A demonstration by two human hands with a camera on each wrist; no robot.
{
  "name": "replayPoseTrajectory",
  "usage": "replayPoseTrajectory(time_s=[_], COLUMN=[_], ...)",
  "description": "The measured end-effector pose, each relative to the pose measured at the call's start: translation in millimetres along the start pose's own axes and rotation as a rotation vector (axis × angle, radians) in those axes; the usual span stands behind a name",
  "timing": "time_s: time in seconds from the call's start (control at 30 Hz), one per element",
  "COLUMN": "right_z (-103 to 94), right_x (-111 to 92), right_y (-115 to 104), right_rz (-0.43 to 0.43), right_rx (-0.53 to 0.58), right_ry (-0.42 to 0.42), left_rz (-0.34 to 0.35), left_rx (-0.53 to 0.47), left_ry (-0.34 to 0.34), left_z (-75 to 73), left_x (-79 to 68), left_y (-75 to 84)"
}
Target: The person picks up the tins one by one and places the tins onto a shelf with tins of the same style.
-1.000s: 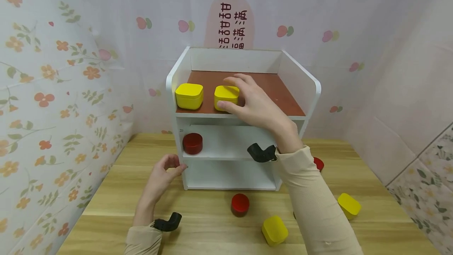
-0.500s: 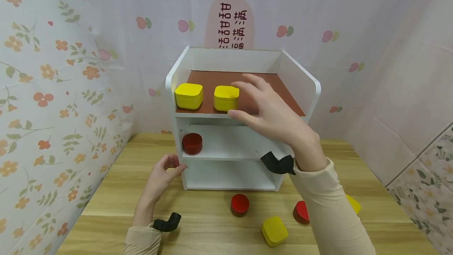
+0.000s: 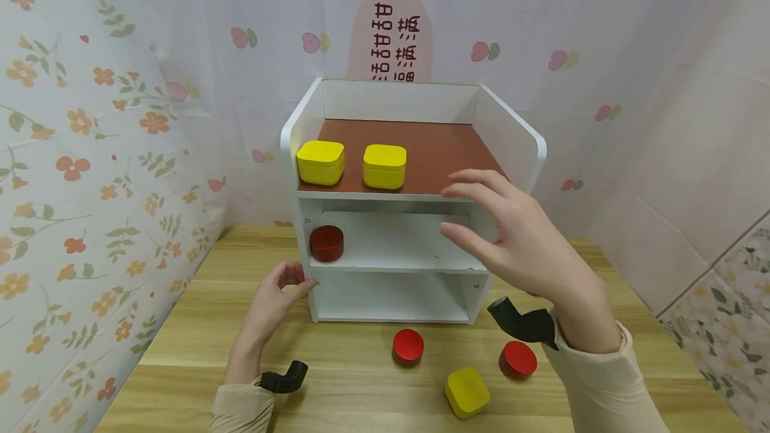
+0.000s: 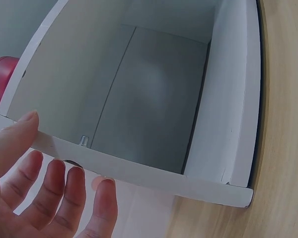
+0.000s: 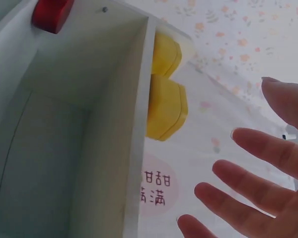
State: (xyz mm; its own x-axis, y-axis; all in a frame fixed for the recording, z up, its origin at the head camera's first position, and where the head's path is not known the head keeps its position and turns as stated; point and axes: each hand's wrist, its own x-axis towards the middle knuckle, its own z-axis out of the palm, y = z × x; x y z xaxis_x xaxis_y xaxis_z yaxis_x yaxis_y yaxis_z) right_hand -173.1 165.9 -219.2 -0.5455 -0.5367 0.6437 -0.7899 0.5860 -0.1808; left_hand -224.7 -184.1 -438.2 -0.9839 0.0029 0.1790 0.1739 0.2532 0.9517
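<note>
My left hand (image 3: 278, 299) is beside the white shelf unit (image 3: 394, 268), its thumb at the front edge of the left side panel and its other fingers loosely bent outside it. My right hand (image 3: 523, 239) is in front of the unit's right side, fingers spread and holding nothing. On the brown top board stand two yellow rounded-square boxes, one at the left end (image 3: 321, 163) and another (image 3: 384, 167) a little to its right. A dark red round tin (image 3: 327, 244) sits at the left of the middle shelf.
On the wooden table (image 3: 337, 379) before the unit lie a red round tin (image 3: 408, 347), a second red tin (image 3: 518, 360) and a yellow box (image 3: 467, 392). Patterned cloth (image 3: 252, 119) hangs behind and at the sides.
My right hand has come away from the second yellow box, moving right and down; the box stays on the top board. My left hand has not visibly moved.
</note>
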Motion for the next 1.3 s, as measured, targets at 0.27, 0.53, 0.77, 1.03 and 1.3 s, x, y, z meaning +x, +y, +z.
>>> replayPoseTrajectory(time_s=[0.27,0.53,0.77,1.03,1.3], right_z=[6.2,26.0,49.3,70.7,92.9], right_x=[-37,-77,-111,-146,-173], right_y=[6,16,32,45,57], right_rz=[-0.003,0.049,0.051,0.195,0.200], right_rx=[0.028,0.086,0.191,0.222,0.370], right_ry=[0.006,-0.054,-0.122,-0.307,-0.479], left_rz=[0.006,-0.003,-0.003,0.008,-0.011], left_rx=[0.006,0.001,-0.014,-0.023,-0.029], left_ry=[-0.004,-0.007,-0.006,-0.006,-0.011], left_z=[-0.2,0.3,0.3,-0.4,-0.4], left_x=[0.3,0.6,0.5,0.0,0.4], left_y=[-1.5,-0.8,-1.7,-1.1,-1.5])
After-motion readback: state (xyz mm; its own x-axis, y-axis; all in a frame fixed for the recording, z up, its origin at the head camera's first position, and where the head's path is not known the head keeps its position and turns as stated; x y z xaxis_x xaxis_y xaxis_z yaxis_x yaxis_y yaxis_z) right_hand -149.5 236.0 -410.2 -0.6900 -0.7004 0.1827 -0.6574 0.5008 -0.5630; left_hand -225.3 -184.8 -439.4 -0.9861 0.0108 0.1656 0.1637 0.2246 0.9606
